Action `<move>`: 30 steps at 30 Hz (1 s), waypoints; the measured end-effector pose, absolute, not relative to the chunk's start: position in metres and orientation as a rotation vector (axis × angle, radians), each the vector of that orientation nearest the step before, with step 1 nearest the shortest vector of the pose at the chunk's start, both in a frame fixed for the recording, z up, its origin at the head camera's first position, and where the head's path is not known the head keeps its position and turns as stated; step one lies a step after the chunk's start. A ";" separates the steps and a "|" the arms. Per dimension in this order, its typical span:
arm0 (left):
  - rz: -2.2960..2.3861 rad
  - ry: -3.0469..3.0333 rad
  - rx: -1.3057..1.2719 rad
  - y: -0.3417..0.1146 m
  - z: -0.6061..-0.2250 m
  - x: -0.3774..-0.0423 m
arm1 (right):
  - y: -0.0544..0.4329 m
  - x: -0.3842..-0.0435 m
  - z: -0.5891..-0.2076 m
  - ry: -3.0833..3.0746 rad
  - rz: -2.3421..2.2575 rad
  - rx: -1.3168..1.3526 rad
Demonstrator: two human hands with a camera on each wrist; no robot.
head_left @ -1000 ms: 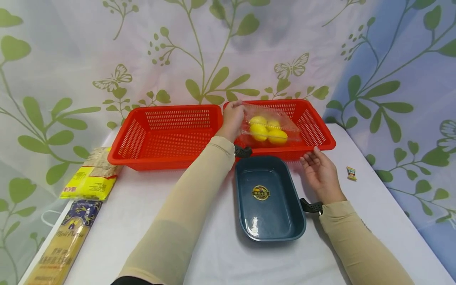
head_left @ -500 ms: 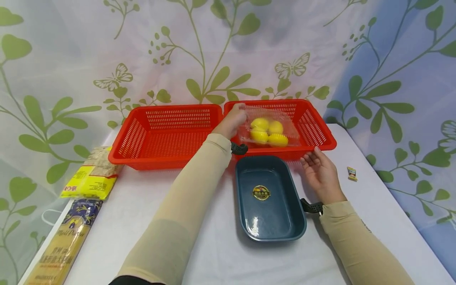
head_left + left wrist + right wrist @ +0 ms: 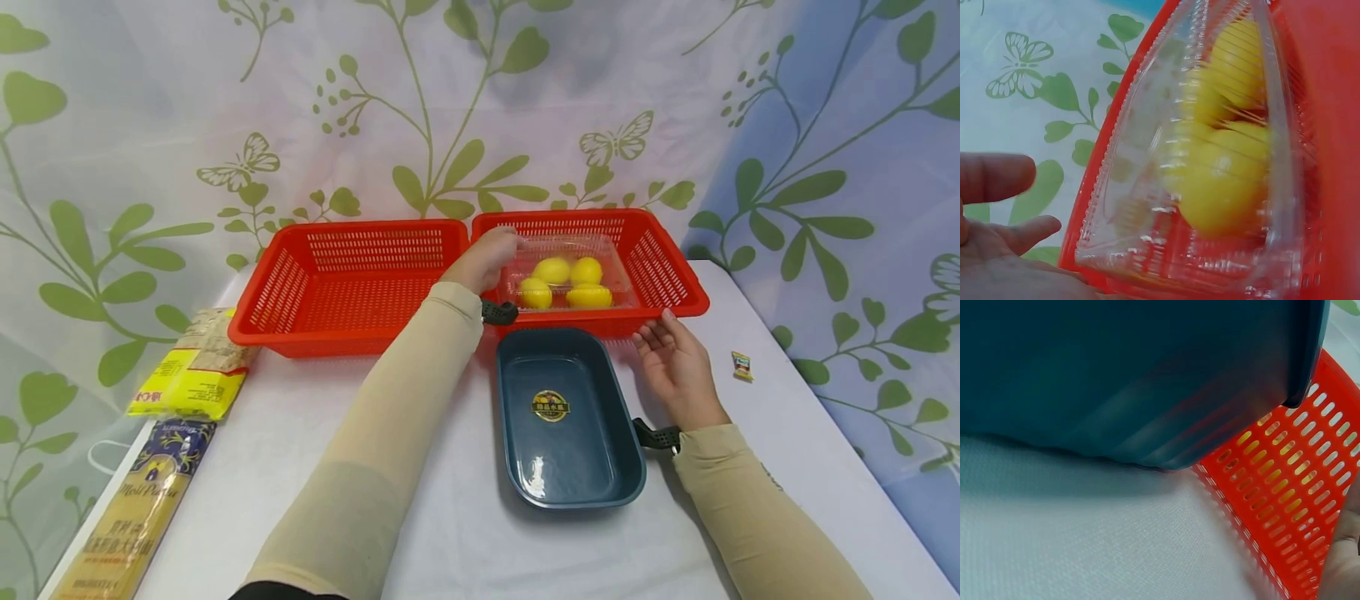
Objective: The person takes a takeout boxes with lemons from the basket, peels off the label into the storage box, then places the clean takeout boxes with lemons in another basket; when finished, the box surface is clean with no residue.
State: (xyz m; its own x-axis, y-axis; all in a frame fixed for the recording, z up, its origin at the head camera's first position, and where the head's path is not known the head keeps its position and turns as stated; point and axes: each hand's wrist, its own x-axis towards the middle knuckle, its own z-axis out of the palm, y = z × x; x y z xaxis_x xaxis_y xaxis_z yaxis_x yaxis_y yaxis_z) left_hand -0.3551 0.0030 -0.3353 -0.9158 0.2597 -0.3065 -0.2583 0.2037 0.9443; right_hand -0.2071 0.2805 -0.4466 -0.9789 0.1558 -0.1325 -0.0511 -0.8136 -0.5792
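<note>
A clear plastic box (image 3: 566,250) with several yellow lemon-like fruits (image 3: 588,297) lies in the right red basket (image 3: 678,296). My left hand (image 3: 483,260) is at the box's left end, over the basket's rim. In the left wrist view two of its fingers (image 3: 997,178) stand straight and apart from the box, while the lower part of the hand lies by the box's end. My right hand (image 3: 675,367) is palm up at the basket's front right, fingers loosely bent, one fingertip right at the rim. Close to its left stands a dark blue dish (image 3: 570,467) bearing a gold label.
Another red basket (image 3: 375,296) stands to the left. At the table's left edge lie a yellow bag (image 3: 191,367) and a pack of pasta (image 3: 142,508). A small wrapped sweet (image 3: 741,365) is on the right. A patterned curtain (image 3: 330,108) hangs behind.
The tilted box has come down level into the right basket, and the fruits have spread apart inside. My left hand has moved slightly left and down. My right hand has stayed put.
</note>
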 end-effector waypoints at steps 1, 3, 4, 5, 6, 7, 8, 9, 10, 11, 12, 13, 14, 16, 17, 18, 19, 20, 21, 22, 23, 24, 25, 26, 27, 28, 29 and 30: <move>1.774 2.080 -0.004 0.002 -0.335 -0.354 | 0.280 -0.207 -0.447 -0.907 2.886 -0.271; 1.801 2.091 -0.017 -0.001 -0.334 -0.350 | 0.280 -0.207 -0.447 -0.903 2.896 -0.290; 1.809 2.107 -0.020 -0.003 -0.332 -0.348 | 0.280 -0.207 -0.447 -0.905 2.898 -0.299; 1.819 2.132 -0.019 -0.005 -0.331 -0.346 | 0.279 -0.207 -0.447 -0.903 2.900 -0.303; 1.830 2.152 -0.010 -0.008 -0.329 -0.344 | 0.280 -0.207 -0.447 -0.900 2.905 -0.304; 1.842 2.167 0.007 -0.011 -0.327 -0.341 | 0.280 -0.207 -0.448 -0.895 2.909 -0.307; 1.844 2.190 0.026 -0.015 -0.324 -0.339 | 0.281 -0.207 -0.447 -0.899 2.907 -0.304; 1.845 2.208 0.045 -0.017 -0.321 -0.336 | 0.282 -0.207 -0.448 -0.899 2.904 -0.301; 1.844 2.217 0.076 -0.020 -0.317 -0.333 | 0.283 -0.206 -0.448 -0.896 2.903 -0.295; 1.847 2.222 0.106 -0.023 -0.314 -0.331 | 0.284 -0.205 -0.448 -0.891 2.903 -0.290; 1.845 2.224 0.134 -0.027 -0.310 -0.328 | 0.286 -0.204 -0.448 -0.892 2.901 -0.289; 1.837 2.233 0.154 -0.030 -0.305 -0.324 | 0.287 -0.203 -0.448 -0.892 2.899 -0.284; 1.822 2.251 0.167 -0.034 -0.301 -0.322 | 0.288 -0.202 -0.449 -0.897 2.900 -0.277; 1.787 2.300 0.201 -0.043 -0.291 -0.317 | 0.290 -0.201 -0.449 -0.897 2.902 -0.271; 1.770 2.324 0.219 -0.049 -0.286 -0.314 | 0.290 -0.200 -0.449 -0.898 2.901 -0.270; 1.750 2.348 0.239 -0.055 -0.281 -0.312 | 0.291 -0.200 -0.448 -0.902 2.897 -0.273; 1.726 2.374 0.254 -0.061 -0.277 -0.309 | 0.290 -0.199 -0.448 -0.900 2.896 -0.277; 1.700 2.401 0.276 -0.068 -0.272 -0.307 | 0.290 -0.199 -0.447 -0.894 2.896 -0.279; 1.671 2.433 0.296 -0.076 -0.269 -0.303 | 0.290 -0.198 -0.446 -0.883 2.898 -0.281; 1.641 2.460 0.314 -0.083 -0.266 -0.301 | 0.290 -0.198 -0.445 -0.867 2.902 -0.283; 1.616 2.487 0.327 -0.091 -0.265 -0.298 | 0.291 -0.198 -0.444 -0.858 2.899 -0.290; 1.587 2.516 0.336 -0.098 -0.264 -0.295 | 0.291 -0.198 -0.442 -0.856 2.893 -0.294; 1.561 2.543 0.338 -0.105 -0.264 -0.292 | 0.291 -0.198 -0.440 -0.855 2.886 -0.299; 1.542 2.565 0.341 -0.112 -0.266 -0.290 | 0.291 -0.198 -0.438 -0.863 2.876 -0.301; 1.524 2.585 0.339 -0.119 -0.268 -0.287 | 0.291 -0.199 -0.436 -0.878 2.862 -0.306; 1.508 2.597 0.331 -0.124 -0.271 -0.286 | 0.292 -0.199 -0.434 -0.895 2.846 -0.310; 1.488 2.612 0.322 -0.130 -0.275 -0.285 | 0.292 -0.200 -0.433 -0.911 2.830 -0.314; 1.460 2.628 0.311 -0.136 -0.278 -0.284 | 0.292 -0.201 -0.432 -0.927 2.814 -0.318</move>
